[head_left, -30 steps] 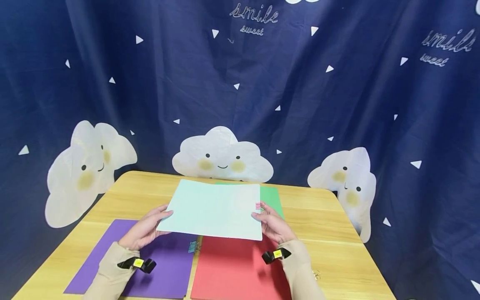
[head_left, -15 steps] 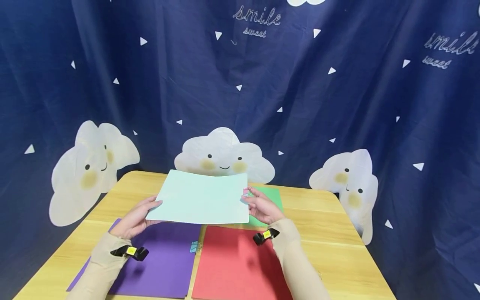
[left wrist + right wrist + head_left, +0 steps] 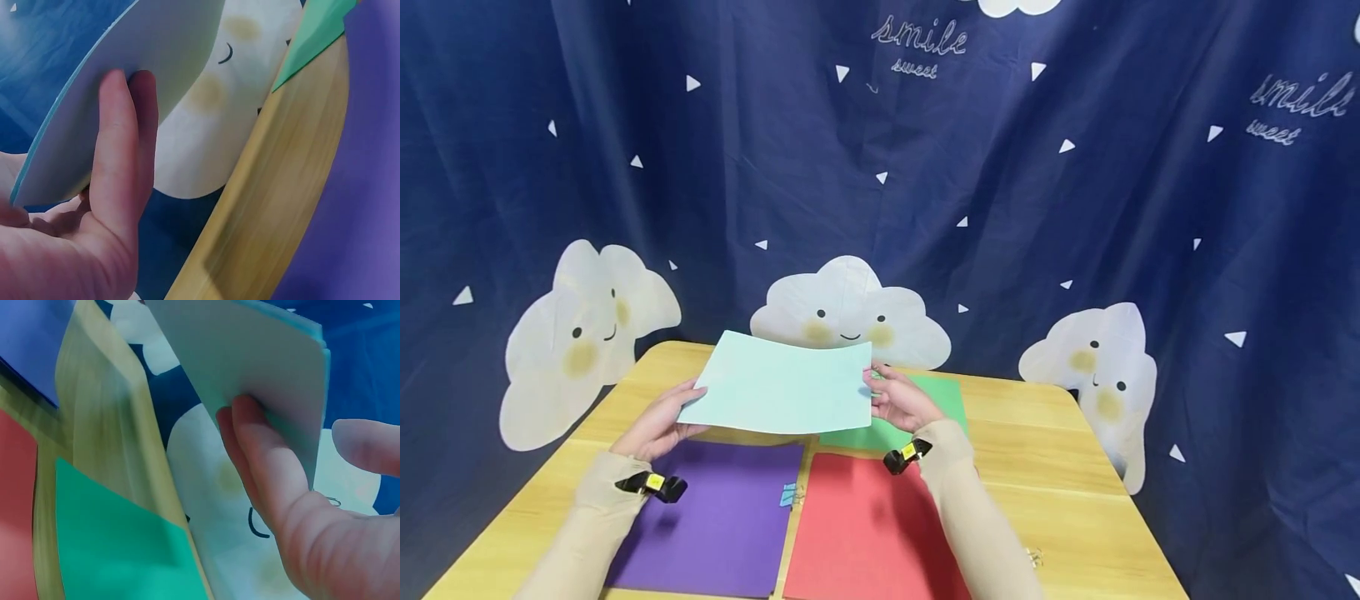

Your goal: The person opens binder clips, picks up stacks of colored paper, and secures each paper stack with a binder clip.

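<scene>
A light-blue stack of paper sheets point(image 3: 778, 385) is held up above the far part of the table, bowed along its length. My left hand point(image 3: 658, 425) pinches its left end, with straight fingers point(image 3: 115, 144) against the underside. At the right end is my right hand point(image 3: 904, 400). Its fingers point(image 3: 269, 450) lie straight under the stack, while its thumb point(image 3: 365, 445) stands apart from the edge. A small pink clip point(image 3: 868, 374) shows at that edge. Below lie purple sheets point(image 3: 722, 517) with a blue clip point(image 3: 787, 495), and red sheets point(image 3: 865, 533).
Green sheets point(image 3: 936, 400) lie behind the red ones, partly under the held stack. A small metal clip point(image 3: 1034, 557) is on the wooden table point(image 3: 1060, 483) at the right. A dark blue cloud-print curtain point(image 3: 1075, 208) hangs behind.
Both hands have carried the light-blue stack left and farther away. More of the green, purple and red sheets shows. The right thumb, over the stack a second ago, now stands off its edge.
</scene>
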`<control>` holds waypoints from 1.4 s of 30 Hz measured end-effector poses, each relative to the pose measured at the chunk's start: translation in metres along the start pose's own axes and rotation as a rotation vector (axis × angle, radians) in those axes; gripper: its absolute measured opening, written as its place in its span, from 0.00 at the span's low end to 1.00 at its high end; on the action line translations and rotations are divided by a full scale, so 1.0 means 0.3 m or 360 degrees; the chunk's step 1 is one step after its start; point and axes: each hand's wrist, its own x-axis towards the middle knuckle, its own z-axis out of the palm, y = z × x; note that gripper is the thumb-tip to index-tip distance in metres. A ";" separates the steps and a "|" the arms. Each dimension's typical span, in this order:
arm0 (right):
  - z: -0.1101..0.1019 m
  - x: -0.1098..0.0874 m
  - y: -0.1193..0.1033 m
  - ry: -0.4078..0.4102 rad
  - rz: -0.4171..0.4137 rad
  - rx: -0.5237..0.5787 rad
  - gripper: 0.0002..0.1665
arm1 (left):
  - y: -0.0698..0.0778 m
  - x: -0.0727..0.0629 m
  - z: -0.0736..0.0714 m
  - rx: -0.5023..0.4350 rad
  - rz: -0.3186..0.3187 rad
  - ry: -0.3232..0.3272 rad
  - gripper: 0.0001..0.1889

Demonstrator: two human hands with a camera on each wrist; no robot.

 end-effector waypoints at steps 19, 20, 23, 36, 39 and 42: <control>0.086 0.127 0.078 -0.0005 0.0115 0.0013 0.31 | 0.022 0.051 -0.157 0.0103 -0.0044 0.0104 0.23; 0.090 0.135 0.086 -0.0002 0.0125 0.0002 0.32 | 0.022 0.051 -0.167 0.0100 -0.0041 0.0102 0.19; 0.099 0.154 0.112 0.0011 0.0145 0.0002 0.35 | 0.022 0.055 -0.189 0.0091 -0.0031 0.0097 0.10; 0.143 0.180 0.179 0.0025 0.0157 0.0082 0.29 | -0.002 0.089 -0.274 0.0103 -0.0054 0.0102 0.18; 0.152 0.186 0.191 0.0013 0.0168 0.0056 0.34 | -0.011 0.101 -0.298 0.0135 -0.0095 0.0130 0.35; 0.160 0.191 0.206 0.0006 0.0191 0.0049 0.36 | -0.022 0.106 -0.317 0.0165 -0.0116 0.0146 0.40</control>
